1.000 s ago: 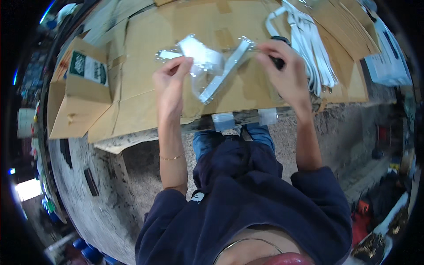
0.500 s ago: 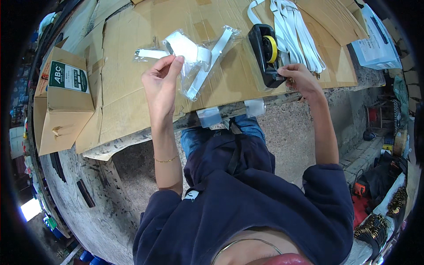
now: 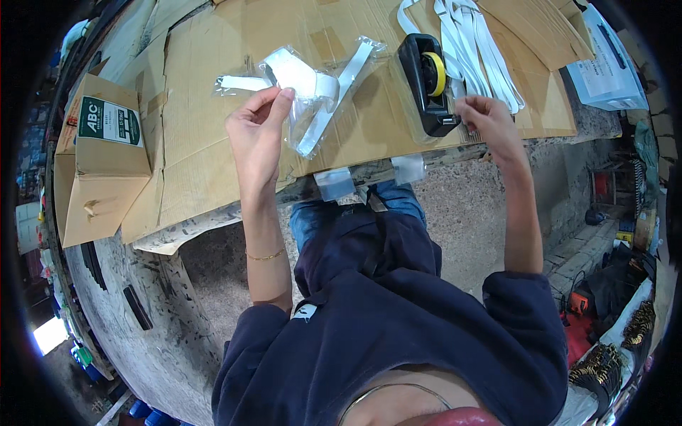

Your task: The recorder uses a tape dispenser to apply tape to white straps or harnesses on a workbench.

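My left hand (image 3: pixel 259 131) pinches a clear plastic bag (image 3: pixel 312 124) that holds a folded white band (image 3: pixel 295 74) and flat white strips, lying on the cardboard sheet (image 3: pixel 195 106). My right hand (image 3: pixel 491 128) is closed at the front end of a black tape dispenser (image 3: pixel 419 78) with a yellow-cored roll (image 3: pixel 437 73). Its fingertips are pinched, and what they hold is too small to make out. A bundle of long white straps (image 3: pixel 472 46) lies just behind the dispenser.
An open cardboard box (image 3: pixel 103 192) stands at the left. Folded cardboard (image 3: pixel 540 32) and a light blue carton (image 3: pixel 604 74) are at the back right. Small clear packets (image 3: pixel 334 182) hang at the table's front edge. Bags and tools (image 3: pixel 582 305) lie low at the right.
My right hand has moved rightward from beside the bag to the dispenser's front end, then slightly up and away from it. My left hand keeps its pinch on the bag.
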{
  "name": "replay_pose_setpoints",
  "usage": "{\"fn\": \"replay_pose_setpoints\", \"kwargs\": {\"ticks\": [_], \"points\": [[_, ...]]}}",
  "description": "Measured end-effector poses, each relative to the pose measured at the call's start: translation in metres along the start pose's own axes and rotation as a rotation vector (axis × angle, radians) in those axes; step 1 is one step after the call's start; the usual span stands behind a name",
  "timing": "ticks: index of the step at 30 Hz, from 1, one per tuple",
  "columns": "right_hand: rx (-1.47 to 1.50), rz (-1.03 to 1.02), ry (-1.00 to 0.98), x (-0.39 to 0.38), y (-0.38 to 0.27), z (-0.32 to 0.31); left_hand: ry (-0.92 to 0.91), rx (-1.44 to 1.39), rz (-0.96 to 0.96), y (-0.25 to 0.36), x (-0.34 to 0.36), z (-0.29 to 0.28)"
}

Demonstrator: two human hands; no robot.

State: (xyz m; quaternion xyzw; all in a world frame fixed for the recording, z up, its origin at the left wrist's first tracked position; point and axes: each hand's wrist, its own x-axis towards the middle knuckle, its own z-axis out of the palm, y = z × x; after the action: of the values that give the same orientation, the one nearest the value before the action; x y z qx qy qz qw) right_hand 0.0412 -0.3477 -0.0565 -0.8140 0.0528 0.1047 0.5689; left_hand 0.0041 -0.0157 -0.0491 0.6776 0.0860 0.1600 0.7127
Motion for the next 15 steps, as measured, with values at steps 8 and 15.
{"fn": "replay_pose_setpoints", "kwargs": {"ticks": [8,15], "points": [[0.141,0.027,0.133,-0.029,0.018,0.016,-0.016,-0.001,-0.023,-0.002,0.000,0.006],[0.109,-0.035,0.126,-0.032,0.031,0.019,-0.044,-0.011,-0.011,-0.006,-0.001,0.013]]}}
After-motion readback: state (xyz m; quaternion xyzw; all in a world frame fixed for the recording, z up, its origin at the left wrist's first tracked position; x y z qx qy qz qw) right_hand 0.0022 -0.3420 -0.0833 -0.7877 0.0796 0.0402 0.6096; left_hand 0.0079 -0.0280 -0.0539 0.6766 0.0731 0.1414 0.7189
